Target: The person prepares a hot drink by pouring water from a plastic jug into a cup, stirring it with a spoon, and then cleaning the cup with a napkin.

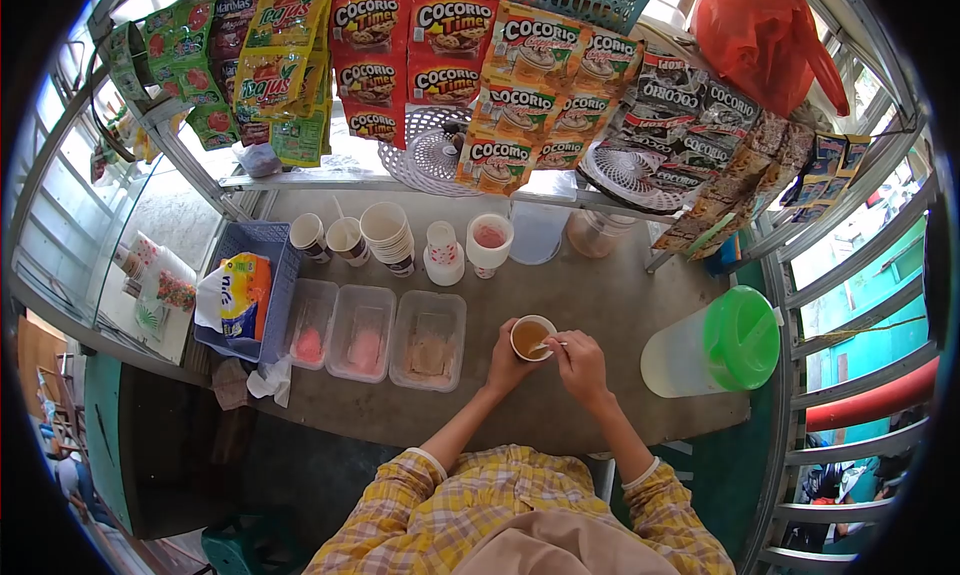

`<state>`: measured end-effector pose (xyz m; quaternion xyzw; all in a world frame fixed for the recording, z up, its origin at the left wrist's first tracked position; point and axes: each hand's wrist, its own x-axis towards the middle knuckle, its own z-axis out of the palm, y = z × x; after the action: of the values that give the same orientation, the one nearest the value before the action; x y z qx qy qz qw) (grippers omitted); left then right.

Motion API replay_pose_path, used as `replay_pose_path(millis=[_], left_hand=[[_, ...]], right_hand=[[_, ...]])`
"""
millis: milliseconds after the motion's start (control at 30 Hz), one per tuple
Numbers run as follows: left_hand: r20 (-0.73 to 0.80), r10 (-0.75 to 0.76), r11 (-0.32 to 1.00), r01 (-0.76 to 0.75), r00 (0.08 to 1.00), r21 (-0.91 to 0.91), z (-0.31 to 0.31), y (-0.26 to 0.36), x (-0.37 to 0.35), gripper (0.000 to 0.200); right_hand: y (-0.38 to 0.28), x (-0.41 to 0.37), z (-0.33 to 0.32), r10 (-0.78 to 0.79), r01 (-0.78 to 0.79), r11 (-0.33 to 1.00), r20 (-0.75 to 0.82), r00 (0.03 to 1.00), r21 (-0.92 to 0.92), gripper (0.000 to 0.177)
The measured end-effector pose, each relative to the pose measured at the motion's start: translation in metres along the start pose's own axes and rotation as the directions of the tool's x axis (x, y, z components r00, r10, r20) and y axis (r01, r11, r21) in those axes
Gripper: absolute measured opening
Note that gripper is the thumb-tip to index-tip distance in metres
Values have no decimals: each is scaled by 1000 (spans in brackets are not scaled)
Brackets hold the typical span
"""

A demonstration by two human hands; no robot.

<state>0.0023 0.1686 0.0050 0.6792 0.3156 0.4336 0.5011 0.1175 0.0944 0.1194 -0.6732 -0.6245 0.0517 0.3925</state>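
My left hand (508, 364) is wrapped round a paper cup (516, 339) of amber liquid, which stands upright over the counter. My right hand (580, 363) pinches the handle of a small pale spoon (541, 347), whose lower end dips into the liquid. Just left of the cup is a clear plastic tub (455, 343) with brown powder. Beside that tub sit two more tubs, a middle one (383, 305) and a smaller left one (318, 300), both with pink powder.
Stacked paper cups (385, 225) and smaller white cups (443, 255) line the counter's back. A green-lidded jug (690, 350) lies toward the right. At left is a blue basket (282, 265) with a tissue pack (243, 300). Drink sachets (370, 65) hang overhead.
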Motion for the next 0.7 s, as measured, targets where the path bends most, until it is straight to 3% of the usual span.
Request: replay_pose_path(millis=[700], left_hand=[[-14,12,1000,-12,1000,6,1,-4,-1,81]], right_hand=[[-1,-2,1,29,-30,999,21,999,23,15]])
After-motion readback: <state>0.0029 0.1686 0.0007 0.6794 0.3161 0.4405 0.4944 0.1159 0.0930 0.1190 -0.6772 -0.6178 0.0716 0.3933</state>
